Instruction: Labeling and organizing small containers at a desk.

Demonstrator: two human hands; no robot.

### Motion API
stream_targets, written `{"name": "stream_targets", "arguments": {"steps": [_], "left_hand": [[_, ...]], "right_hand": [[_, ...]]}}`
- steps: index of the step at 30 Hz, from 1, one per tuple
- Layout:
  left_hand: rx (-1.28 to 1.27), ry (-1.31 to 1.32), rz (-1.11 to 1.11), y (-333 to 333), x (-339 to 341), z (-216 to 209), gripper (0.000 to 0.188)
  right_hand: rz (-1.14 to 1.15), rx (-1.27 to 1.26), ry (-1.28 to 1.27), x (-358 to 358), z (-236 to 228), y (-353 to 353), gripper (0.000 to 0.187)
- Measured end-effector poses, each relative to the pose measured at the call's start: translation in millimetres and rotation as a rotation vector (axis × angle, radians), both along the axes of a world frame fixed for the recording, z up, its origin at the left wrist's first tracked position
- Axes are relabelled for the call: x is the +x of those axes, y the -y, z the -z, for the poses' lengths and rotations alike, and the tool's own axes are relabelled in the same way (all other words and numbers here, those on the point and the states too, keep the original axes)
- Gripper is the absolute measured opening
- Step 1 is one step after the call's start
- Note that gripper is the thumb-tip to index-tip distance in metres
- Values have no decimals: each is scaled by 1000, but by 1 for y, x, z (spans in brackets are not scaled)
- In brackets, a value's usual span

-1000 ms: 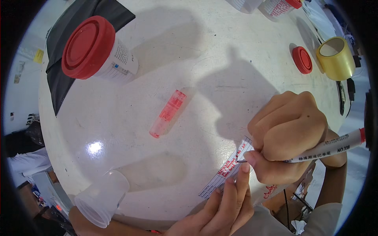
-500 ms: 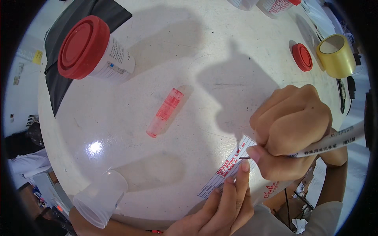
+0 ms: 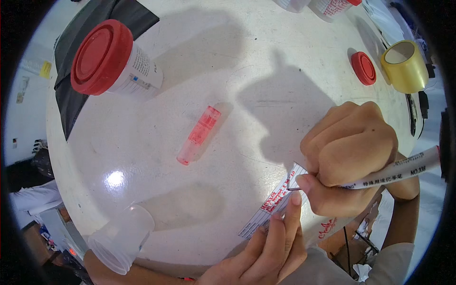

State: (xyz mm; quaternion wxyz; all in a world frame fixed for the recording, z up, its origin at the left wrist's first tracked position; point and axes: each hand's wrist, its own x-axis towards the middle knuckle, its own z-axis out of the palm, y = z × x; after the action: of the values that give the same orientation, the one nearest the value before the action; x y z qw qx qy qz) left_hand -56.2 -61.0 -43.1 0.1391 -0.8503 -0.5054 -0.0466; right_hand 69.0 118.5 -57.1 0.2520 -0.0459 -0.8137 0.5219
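My right hand (image 3: pixel 349 156) is closed around a white marker (image 3: pixel 394 173), and its thin tip rests on a lined paper label (image 3: pixel 259 223). Red handwriting covers part of the label, which lies flat on the white table (image 3: pixel 199 47). From below, my left hand (image 3: pixel 266 254) presses the label down with outstretched fingers. The left index fingertip is close to the marker tip. Further left lies a short translucent tube (image 3: pixel 198 135) stained red, apart from both hands.
A white jar with a red lid (image 3: pixel 102 57) stands back left on a black sheet (image 3: pixel 69 102). A clear plastic cup (image 3: pixel 121 240) is at lower left. On the right are a red lid (image 3: pixel 364 68) and a yellow tape roll (image 3: pixel 405 67); further containers (image 3: pixel 327 8) stand at the back.
The marker tip has shifted slightly left and up on the label, and my right hand has moved a little with it. My left hand stays in place.
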Motion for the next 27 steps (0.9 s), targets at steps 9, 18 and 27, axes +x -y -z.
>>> {"name": "stream_targets", "arguments": {"steps": [9, 18, 27], "left_hand": [[-50, 85, -7, -5, -2, -5, 18], [-14, 39, 4, -4, -3, -4, 20], [-49, -39, 52, -4, -5, -7, 21]], "right_hand": [[42, 55, 37, 2, -2, -1, 34], [45, 49, 49, 1, -3, 0, 34], [48, 50, 47, 1, -3, -1, 34]]}}
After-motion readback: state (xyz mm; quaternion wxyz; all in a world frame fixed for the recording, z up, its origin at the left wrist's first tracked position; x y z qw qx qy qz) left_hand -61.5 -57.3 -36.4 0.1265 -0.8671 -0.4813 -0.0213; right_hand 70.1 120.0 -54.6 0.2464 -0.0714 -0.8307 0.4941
